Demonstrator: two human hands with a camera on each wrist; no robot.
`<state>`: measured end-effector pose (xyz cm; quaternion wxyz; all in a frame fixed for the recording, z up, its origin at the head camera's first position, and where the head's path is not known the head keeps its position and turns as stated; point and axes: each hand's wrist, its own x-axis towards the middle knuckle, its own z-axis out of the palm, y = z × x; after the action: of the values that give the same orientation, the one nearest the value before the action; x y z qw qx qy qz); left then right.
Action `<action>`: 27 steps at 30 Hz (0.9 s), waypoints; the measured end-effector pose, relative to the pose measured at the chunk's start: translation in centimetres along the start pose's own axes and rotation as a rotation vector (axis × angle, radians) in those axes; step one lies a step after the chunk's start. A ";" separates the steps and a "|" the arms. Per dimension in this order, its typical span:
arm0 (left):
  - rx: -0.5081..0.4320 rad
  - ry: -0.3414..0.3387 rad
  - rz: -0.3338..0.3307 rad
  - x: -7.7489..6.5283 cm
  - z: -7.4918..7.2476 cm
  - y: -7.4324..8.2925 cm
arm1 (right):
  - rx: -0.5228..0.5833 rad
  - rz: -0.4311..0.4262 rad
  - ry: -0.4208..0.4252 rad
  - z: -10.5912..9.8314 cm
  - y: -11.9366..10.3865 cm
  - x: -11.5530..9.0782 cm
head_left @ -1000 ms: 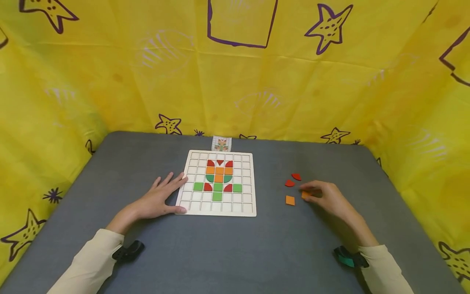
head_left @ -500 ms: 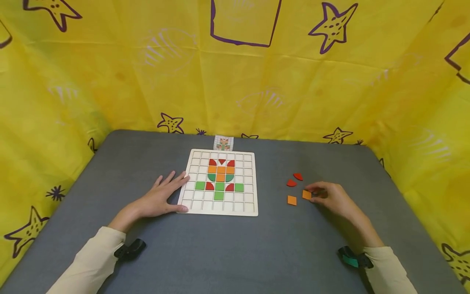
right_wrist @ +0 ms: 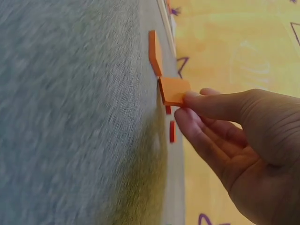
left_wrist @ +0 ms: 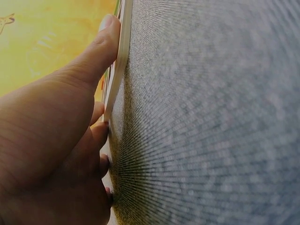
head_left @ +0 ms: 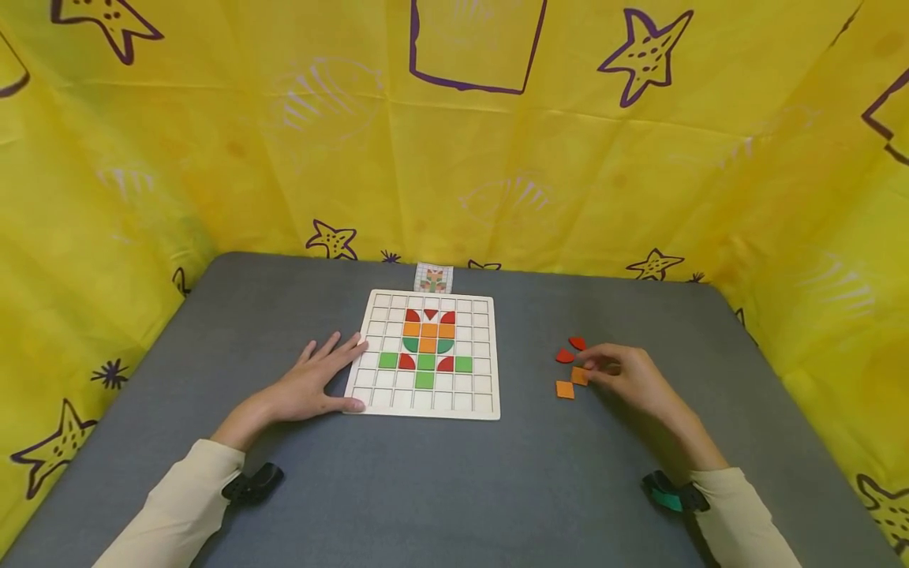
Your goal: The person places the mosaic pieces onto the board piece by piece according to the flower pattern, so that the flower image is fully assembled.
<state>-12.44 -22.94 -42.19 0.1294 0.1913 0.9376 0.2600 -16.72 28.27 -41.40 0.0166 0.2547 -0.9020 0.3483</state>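
Note:
On the table's right side my right hand (head_left: 634, 382) pinches an orange square tile (right_wrist: 173, 90) between thumb and fingers; one edge of the tile is at the tabletop in the right wrist view. Beside it lies a second orange square tile (head_left: 564, 390), and two red curved tiles (head_left: 565, 356) are just behind. My left hand (head_left: 305, 384) is spread at the left edge of a white grid board (head_left: 476, 403), its thumb and a fingertip touching the rim. Red, orange and green tiles (head_left: 428, 345) form a flower shape on the board.
A small card (head_left: 434, 278) with a printed flower pattern lies behind the board, near the table's far edge. The grey table (head_left: 426, 489) is enclosed by a yellow patterned cloth (head_left: 454, 142). Black bands (head_left: 252, 483) are worn on both wrists.
The right hand has lifted the orange tile's edge and moved it left, close to the other orange tile. The left hand stays on the board's edge.

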 end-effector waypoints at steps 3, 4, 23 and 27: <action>-0.001 0.002 0.005 -0.1 -0.1 0.1 | 0.009 -0.018 0.025 0.4 -0.5 0.6; 0.000 0.003 0.005 -0.1 -0.1 0.1 | 0.019 -0.027 0.031 0.6 -0.7 0.9; 0.006 0.009 0.014 -0.1 0.0 0.0 | 0.089 -0.090 -0.028 4.8 -5.0 4.3; 0.007 0.005 0.009 -0.2 -0.1 0.1 | 0.116 -0.082 -0.048 5.7 -5.9 4.6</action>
<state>-12.28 -22.99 -42.08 0.1252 0.1955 0.9379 0.2578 -17.08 18.85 -41.09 -0.0057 0.3003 -0.8693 0.3926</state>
